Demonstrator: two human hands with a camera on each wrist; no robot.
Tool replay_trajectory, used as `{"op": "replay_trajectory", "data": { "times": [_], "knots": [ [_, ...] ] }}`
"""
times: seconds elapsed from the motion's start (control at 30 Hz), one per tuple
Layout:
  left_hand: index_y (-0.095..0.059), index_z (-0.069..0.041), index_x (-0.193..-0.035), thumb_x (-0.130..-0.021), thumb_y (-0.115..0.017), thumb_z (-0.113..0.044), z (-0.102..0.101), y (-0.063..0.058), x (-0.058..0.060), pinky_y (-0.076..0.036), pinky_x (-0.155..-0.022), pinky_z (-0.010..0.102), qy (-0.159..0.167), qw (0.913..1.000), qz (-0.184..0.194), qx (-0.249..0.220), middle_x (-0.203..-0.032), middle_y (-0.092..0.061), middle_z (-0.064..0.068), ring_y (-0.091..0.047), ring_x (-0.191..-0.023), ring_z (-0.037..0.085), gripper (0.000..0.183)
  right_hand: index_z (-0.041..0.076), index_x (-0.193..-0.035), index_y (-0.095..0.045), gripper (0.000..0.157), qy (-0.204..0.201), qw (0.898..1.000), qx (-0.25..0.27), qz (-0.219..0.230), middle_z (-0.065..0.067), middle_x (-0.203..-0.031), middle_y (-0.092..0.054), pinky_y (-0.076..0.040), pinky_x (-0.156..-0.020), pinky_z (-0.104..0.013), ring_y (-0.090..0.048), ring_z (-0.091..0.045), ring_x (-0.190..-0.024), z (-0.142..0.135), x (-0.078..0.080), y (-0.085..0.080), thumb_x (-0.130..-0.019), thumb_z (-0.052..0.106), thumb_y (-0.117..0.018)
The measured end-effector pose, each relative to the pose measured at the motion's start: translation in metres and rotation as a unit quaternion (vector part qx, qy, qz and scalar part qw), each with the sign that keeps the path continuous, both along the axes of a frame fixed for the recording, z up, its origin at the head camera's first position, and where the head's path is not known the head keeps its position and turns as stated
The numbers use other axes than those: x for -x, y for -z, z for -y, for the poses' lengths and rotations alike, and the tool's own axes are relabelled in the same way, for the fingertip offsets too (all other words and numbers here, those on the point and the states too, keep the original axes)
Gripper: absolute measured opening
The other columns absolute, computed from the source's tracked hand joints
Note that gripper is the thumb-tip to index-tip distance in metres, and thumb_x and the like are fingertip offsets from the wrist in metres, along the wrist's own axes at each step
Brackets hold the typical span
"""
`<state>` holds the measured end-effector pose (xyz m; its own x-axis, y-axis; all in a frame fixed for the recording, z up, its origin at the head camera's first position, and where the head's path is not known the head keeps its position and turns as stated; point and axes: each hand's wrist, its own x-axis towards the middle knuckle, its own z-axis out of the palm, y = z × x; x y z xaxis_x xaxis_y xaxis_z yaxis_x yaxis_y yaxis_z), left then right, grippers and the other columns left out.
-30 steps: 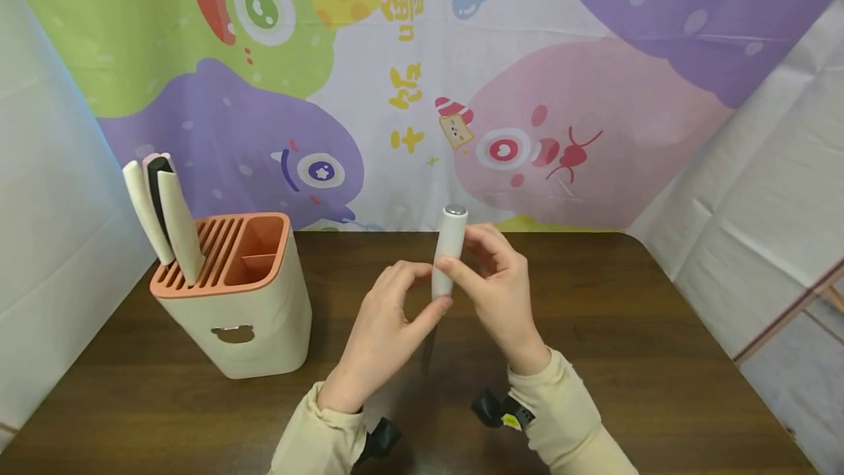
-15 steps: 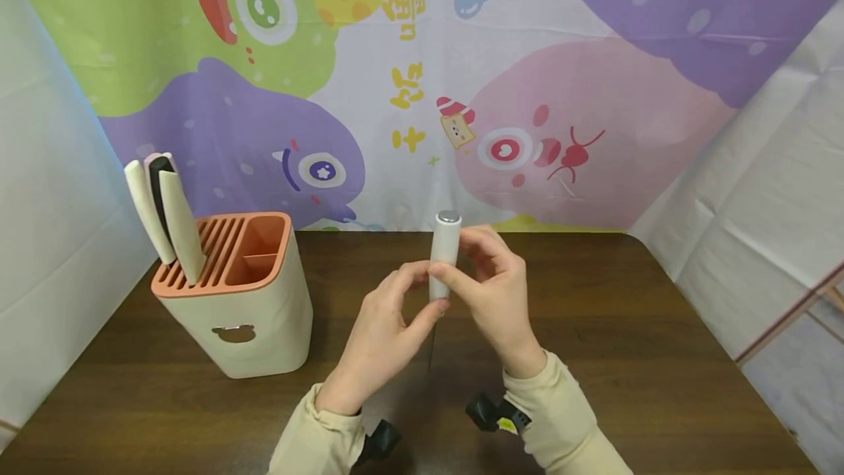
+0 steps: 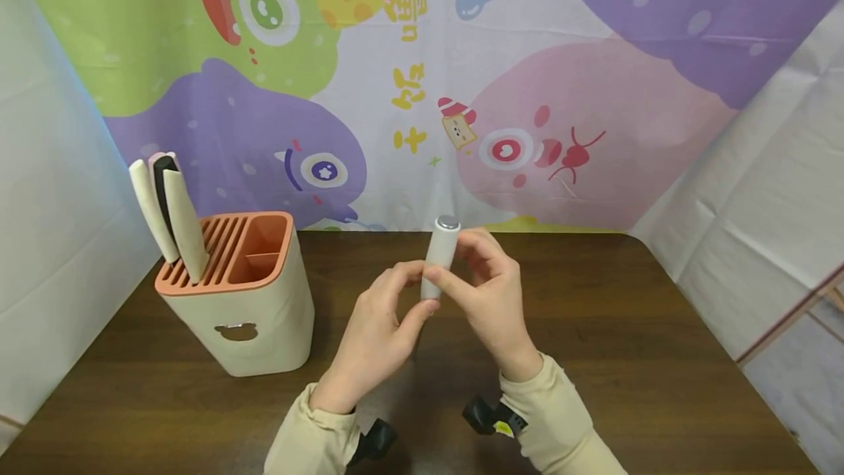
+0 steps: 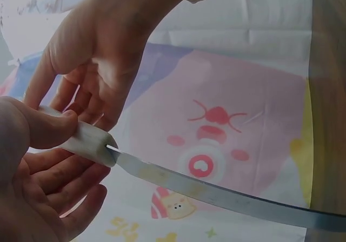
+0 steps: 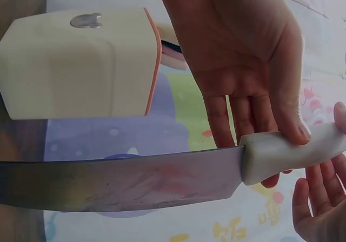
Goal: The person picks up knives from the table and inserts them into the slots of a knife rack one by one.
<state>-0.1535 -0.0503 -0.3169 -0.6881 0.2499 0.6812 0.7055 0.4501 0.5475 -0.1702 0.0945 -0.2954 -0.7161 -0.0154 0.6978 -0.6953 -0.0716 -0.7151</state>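
Both hands hold a kitchen knife by its white handle (image 3: 440,244), which has a silver end cap. The handle stands nearly upright in the head view, leaning a little right at the top. Nearer the blade, my left hand (image 3: 372,332) pinches the handle between thumb and fingers. My right hand (image 3: 489,297) grips higher, thumb in front and fingers behind. In the right wrist view the broad metal blade (image 5: 135,181) extends left from the handle; the left wrist view shows the blade (image 4: 189,187) running toward the table. From the head, the left hand mostly hides it.
To the left stands a cream knife block (image 3: 270,336) with an orange slotted top and open compartments. Several knives with white, black and pink handles (image 3: 184,226) stick out of its slots. A cartoon-printed cloth (image 3: 369,189) hangs behind the dark wooden table (image 3: 613,358).
Both hands have shifted slightly left with the knife. Its handle has dropped a little and now leans more, with the lower end further left.
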Motion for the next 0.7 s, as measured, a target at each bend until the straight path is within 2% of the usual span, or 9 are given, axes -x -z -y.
{"op": "replay_trajectory", "data": {
  "times": [0.3, 0.5, 0.7],
  "knots": [
    [-0.055, -0.008, -0.114, -0.081, -0.068, -0.012, 0.0052, -0.0002, 0.0000, -0.048, -0.083, 0.032, -0.008, 0.9999, -0.003, 0.007, -0.102, -0.061, 0.001, -0.057, -0.098, 0.013, 0.036, -0.006, -0.102, -0.061, 0.032, -0.005, 1.000, -0.019, -0.002, 0.001, -0.096, -0.059, -0.047, -0.087, -0.031, -0.056, -0.018, -0.091, -0.0003, -0.0037, 0.0021, -0.075, 0.007, -0.073],
    [-0.053, -0.009, -0.117, -0.081, -0.067, -0.007, 0.0074, -0.0005, -0.0002, -0.048, -0.082, 0.031, -0.013, 0.9999, 0.001, 0.008, -0.100, -0.060, 0.001, -0.056, -0.097, 0.012, 0.038, -0.006, -0.105, -0.060, 0.031, -0.003, 1.000, -0.022, -0.011, 0.001, -0.100, -0.061, -0.048, -0.087, -0.034, -0.058, -0.019, -0.092, 0.0005, -0.0076, 0.0043, -0.077, -0.001, -0.069],
    [-0.053, -0.009, -0.118, -0.081, -0.066, -0.005, 0.0098, -0.0016, 0.0005, -0.048, -0.083, 0.032, -0.016, 0.9998, 0.003, 0.009, -0.102, -0.060, 0.002, -0.056, -0.097, 0.013, 0.039, -0.009, -0.103, -0.059, 0.027, -0.003, 1.000, -0.012, -0.025, 0.002, -0.099, -0.061, -0.048, -0.085, -0.032, -0.059, -0.017, -0.091, 0.0009, -0.0060, 0.0088, -0.077, -0.009, -0.064]
  ]
}}
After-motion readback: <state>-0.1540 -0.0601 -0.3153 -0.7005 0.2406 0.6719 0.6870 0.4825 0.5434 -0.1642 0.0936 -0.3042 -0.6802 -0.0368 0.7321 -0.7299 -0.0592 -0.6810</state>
